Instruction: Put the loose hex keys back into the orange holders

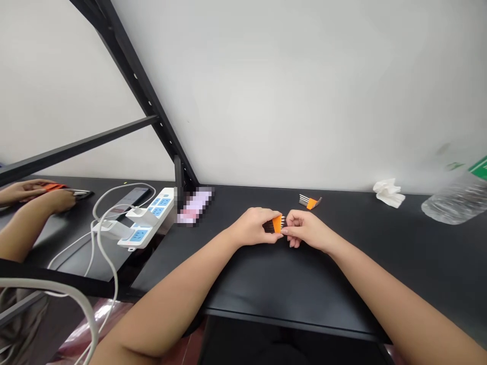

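My two hands meet over the black table (289,284), just above its surface. Between them is a small orange clip with a row of dark pins (276,224). My left hand (255,227) is curled round the pin end, and my right hand (306,229) pinches the orange end with thumb and forefinger. A second orange clip with silver pins (309,202) lies on the table a little beyond my right hand, near the wall.
A crumpled white tissue (388,192) and a clear plastic bottle on its side (456,200) lie at the right. A white power strip with cables (146,223) and a black frame post (144,91) stand at the left. Another person's hands (41,195) work far left.
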Demonstrator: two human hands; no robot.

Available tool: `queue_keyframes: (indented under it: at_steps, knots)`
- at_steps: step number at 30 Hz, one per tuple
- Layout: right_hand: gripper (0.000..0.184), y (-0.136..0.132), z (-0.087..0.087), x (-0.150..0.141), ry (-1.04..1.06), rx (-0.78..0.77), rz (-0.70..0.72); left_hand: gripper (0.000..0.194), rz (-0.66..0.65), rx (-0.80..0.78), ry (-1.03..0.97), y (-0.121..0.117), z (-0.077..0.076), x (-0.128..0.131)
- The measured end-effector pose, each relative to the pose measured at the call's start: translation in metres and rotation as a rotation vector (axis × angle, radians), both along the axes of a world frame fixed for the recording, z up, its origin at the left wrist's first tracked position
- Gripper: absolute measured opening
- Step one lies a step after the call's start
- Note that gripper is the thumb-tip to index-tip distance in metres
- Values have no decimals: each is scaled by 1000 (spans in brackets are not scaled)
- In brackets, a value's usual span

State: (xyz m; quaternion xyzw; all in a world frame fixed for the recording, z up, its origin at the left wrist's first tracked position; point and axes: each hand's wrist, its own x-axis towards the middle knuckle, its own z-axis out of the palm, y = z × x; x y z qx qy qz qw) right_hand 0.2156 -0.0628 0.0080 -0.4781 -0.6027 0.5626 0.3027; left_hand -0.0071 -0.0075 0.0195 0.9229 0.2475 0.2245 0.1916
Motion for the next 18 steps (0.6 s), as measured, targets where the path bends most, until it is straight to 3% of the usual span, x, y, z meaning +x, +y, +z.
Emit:
queue_keyframes:
  at_steps: [5,8,11,13,16,18]
  knots:
    - [35,9,1,16,-504,417,-176,44,110,-18,89,13,-6,-5]
    - [28,19,3,40,-640,598,-374,39,183,-1,106,23,-9,-11]
    - [21,31,-2,67,-698,590,-618,30,264,22,92,29,-9,-13]
    - [27,38,-10,79,-751,541,-656,26,303,36,114,31,-10,-14]
    - [48,45,-24,85,-832,450,-552,29,342,39,171,34,-13,-15]
    - [46,47,-30,82,-890,429,-467,35,375,32,207,37,-17,-17]
